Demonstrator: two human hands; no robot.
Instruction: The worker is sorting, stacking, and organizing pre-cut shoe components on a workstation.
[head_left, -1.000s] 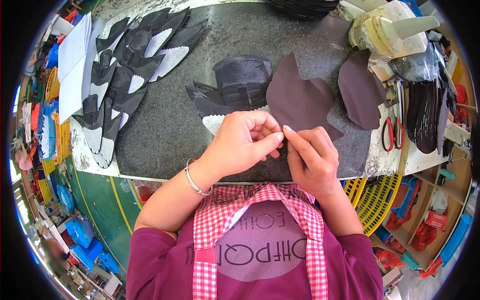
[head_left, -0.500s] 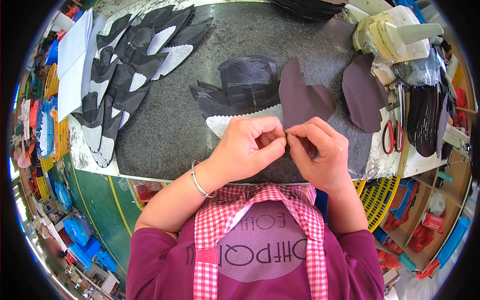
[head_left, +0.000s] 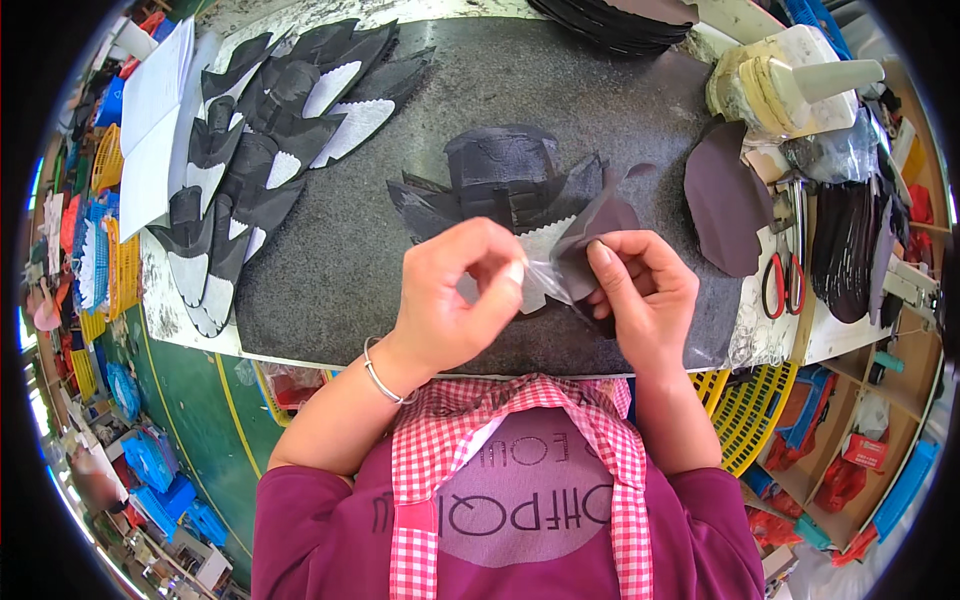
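Note:
My left hand (head_left: pixel 452 298) pinches the end of a clear film (head_left: pixel 547 278). The film stretches away from a dark brown, thin sheet piece (head_left: pixel 612 214), whose near edge my right hand (head_left: pixel 645 298) grips between thumb and fingers. The brown piece is tilted and partly curled above the bench. Just beyond the hands lies a black shoe upper (head_left: pixel 500 172) with a whitish, zigzag-edged lining, partly covered by my left hand and the brown piece. A second dark brown piece (head_left: pixel 724 200) lies to the right.
Several black uppers (head_left: pixel 285 100) overlap at the left beside white paper (head_left: pixel 155 130). A glue bottle (head_left: pixel 785 85), red-handled scissors (head_left: pixel 783 275) and a stack of dark pieces (head_left: pixel 845 250) line the right side. Another dark stack (head_left: pixel 610 28) sits at the far edge of the dark mat (head_left: pixel 320 270).
My hands have moved apart, the left one pulling clear film off the brown piece. That piece has lifted and tilted from lying flatter beside the upper.

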